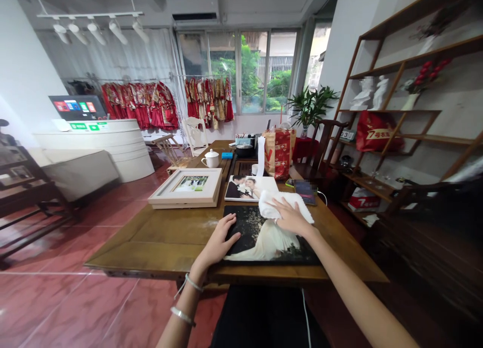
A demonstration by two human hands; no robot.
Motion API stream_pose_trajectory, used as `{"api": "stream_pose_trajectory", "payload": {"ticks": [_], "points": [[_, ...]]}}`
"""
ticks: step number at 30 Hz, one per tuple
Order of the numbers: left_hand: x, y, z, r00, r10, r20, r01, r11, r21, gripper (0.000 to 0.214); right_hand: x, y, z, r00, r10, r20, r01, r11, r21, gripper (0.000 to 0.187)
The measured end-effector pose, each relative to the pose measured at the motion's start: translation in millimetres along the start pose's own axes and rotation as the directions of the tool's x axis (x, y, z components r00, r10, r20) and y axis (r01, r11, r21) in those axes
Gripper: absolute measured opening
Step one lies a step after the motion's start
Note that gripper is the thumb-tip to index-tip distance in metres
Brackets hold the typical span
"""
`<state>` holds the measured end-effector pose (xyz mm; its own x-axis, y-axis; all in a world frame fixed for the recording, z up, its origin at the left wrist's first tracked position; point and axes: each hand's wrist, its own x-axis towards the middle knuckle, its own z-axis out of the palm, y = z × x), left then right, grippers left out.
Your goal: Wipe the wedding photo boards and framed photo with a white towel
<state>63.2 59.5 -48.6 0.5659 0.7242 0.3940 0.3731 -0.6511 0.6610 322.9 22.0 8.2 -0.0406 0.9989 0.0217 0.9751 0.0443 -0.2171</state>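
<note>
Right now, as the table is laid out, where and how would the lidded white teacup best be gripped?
Probably by its looped handle, coming from the left: the lidded white teacup stands upright with that loop turned leftward. Pass over the white picture frame lying in front. The knobbed lid seems a poor grip, since it may lift off.

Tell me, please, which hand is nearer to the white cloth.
Right. The right hand lies on the white cloth; the left hand is apart from it, at the left edge of the dark picture panel.
</note>
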Motion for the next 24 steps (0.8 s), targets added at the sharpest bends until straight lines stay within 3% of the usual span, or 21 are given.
{"api": "stream_pose_trajectory", "payload": {"ticks": [4,8,12,15,19,24], "points": [[-1,2,0.1,1.000,-0.009,-0.025,0.009,1.000,-0.002,0.039,1,-12,4,1.000,0.008,-0.012,-0.008,1.000,-0.010,0.065],[-2,2,0.5,0.999,-0.016,-0.030,0.016,1.000,-0.002,0.039,-53,-37,16,0.989,-0.148,-0.025,0.148,0.989,-0.017,0.084],[-2,0,2.4,0.999,-0.001,-0.047,0.001,1.000,-0.001,0.039,-116,-54,16,0.934,-0.355,0.033,0.352,0.933,0.075,0.093],[-1,-1,3.1,0.999,0.012,-0.053,-0.012,1.000,0.000,0.040,-135,-53,11,0.905,-0.421,0.059,0.409,0.900,0.148,0.091],[-1,0,1.3,1.000,-0.013,-0.028,0.013,1.000,0.001,0.041,-112,-36,4,0.935,-0.352,0.036,0.342,0.925,0.167,0.085],[-1,1,0.1,0.999,-0.032,-0.026,0.031,0.999,-0.021,0.041,-49,-18,3,0.997,-0.078,-0.007,0.078,0.995,0.066,0.073]]}}
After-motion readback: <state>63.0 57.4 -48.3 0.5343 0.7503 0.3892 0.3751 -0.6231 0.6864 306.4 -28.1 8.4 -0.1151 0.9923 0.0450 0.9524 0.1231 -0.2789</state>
